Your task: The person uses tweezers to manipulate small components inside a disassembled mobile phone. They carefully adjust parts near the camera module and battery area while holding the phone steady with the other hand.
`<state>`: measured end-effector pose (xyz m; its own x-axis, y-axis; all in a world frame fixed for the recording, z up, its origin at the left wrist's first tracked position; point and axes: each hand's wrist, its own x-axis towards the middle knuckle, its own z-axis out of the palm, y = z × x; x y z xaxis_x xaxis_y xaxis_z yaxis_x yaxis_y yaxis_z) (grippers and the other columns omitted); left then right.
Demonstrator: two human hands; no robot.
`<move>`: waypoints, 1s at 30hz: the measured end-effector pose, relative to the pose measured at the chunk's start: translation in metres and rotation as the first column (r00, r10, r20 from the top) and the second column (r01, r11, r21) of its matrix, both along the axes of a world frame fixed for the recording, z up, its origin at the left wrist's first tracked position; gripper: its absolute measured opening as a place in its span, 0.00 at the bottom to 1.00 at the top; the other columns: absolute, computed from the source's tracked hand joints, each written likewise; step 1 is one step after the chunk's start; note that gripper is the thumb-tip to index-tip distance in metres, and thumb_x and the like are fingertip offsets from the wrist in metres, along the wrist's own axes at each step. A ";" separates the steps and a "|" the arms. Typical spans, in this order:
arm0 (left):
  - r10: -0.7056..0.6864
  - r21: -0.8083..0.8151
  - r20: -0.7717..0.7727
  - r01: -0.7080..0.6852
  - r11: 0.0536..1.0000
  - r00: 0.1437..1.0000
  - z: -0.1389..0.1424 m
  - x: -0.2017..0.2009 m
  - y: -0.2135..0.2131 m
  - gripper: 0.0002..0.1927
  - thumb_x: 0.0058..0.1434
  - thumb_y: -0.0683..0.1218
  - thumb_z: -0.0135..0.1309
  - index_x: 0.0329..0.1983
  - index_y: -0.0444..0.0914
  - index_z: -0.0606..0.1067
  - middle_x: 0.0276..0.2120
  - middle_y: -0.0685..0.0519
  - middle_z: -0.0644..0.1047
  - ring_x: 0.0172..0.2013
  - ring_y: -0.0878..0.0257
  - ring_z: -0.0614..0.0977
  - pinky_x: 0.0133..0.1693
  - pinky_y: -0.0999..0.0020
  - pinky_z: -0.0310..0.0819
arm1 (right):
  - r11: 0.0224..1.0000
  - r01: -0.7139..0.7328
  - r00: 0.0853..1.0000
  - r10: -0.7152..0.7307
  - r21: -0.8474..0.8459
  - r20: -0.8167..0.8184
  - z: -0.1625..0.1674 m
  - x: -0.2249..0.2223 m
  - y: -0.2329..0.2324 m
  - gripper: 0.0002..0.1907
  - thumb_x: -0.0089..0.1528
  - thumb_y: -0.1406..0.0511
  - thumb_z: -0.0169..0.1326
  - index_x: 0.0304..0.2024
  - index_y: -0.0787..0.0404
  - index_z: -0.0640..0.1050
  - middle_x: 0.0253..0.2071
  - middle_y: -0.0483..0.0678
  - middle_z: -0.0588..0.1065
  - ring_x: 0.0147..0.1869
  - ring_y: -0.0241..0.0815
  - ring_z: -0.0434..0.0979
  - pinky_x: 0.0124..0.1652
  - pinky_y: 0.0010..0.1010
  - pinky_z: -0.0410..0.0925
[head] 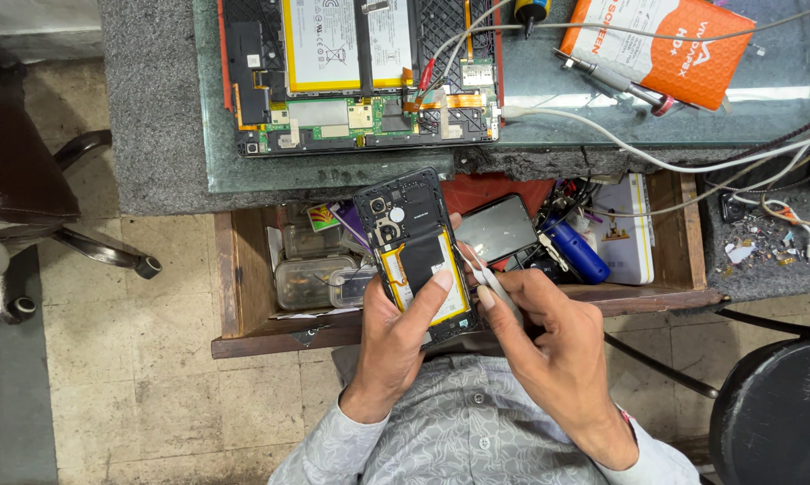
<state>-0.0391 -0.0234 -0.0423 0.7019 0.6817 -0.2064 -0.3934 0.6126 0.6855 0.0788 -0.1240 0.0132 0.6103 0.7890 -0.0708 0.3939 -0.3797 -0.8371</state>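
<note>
Bench (153,108) up top, tablet (360,72) on it with back off, top edge cut off by frame. Open wooden drawer (243,296) below, full of clutter: plastic boxes, a dark phone (497,227), blue tool; most bits hard to make out. Opened phone (416,254) held over the drawer, back cover gone, black frame, camera ring up top, yellow-edged battery. Left hand (396,346) closed round its lower end, thumb on battery. Right hand (548,346) pinches white tweezers (478,267), tips at the phone's right edge; contact point unclear.
</note>
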 end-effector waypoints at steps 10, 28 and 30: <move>-0.010 -0.015 -0.004 0.010 1.000 1.000 -0.001 0.001 0.001 0.25 0.69 0.38 0.51 0.70 0.30 0.67 0.54 0.45 0.78 0.53 0.60 0.81 0.57 0.62 0.76 | 1.000 0.012 1.000 -0.012 0.007 -0.027 -0.002 -0.001 0.001 0.06 0.64 0.69 0.58 0.39 0.68 0.78 0.20 0.43 0.75 0.25 0.23 0.65 0.23 0.20 0.58; 0.029 0.040 -0.027 -0.028 0.999 0.999 -0.003 0.000 -0.004 0.23 0.70 0.40 0.51 0.67 0.31 0.69 0.53 0.46 0.78 0.52 0.61 0.81 0.58 0.63 0.75 | 0.998 0.018 0.999 -0.015 -0.062 0.042 0.010 -0.004 0.004 0.07 0.63 0.68 0.59 0.40 0.67 0.78 0.18 0.44 0.74 0.20 0.24 0.64 0.18 0.23 0.55; 0.045 0.066 -0.024 -0.043 0.997 0.999 -0.002 0.001 -0.005 0.20 0.71 0.39 0.51 0.65 0.28 0.71 0.53 0.45 0.79 0.52 0.61 0.81 0.58 0.63 0.75 | 0.999 0.015 1.000 -0.013 -0.048 0.028 0.010 -0.004 0.005 0.07 0.63 0.68 0.58 0.41 0.67 0.78 0.20 0.44 0.75 0.19 0.23 0.66 0.17 0.23 0.56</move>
